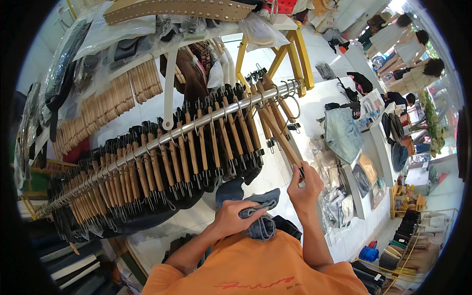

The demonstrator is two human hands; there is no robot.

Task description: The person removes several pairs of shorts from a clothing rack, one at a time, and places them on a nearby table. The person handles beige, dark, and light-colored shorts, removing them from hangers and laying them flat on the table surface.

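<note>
My left hand (236,220) grips a bunched pair of blue denim jeans (261,225) close to my chest. The rest of the cloth drops below it, partly hidden by the hand. Out to the right, my right hand (306,184) pinches the clip end of a wooden clip hanger (281,137). That hanger slants down from a metal clothes rail (201,121). A few bare wooden hangers (276,110) hang beside it at the rail's right end. Further left, a dense row of wooden hangers (145,162) carries dark garments (155,219).
Above the rail, a white shelf (156,48) holds bagged goods and a studded belt (180,10). A yellow frame (304,59) supports the rail's end. To the right, a light denim garment (342,131) lies on a white counter. Several people (409,48) are in the far background.
</note>
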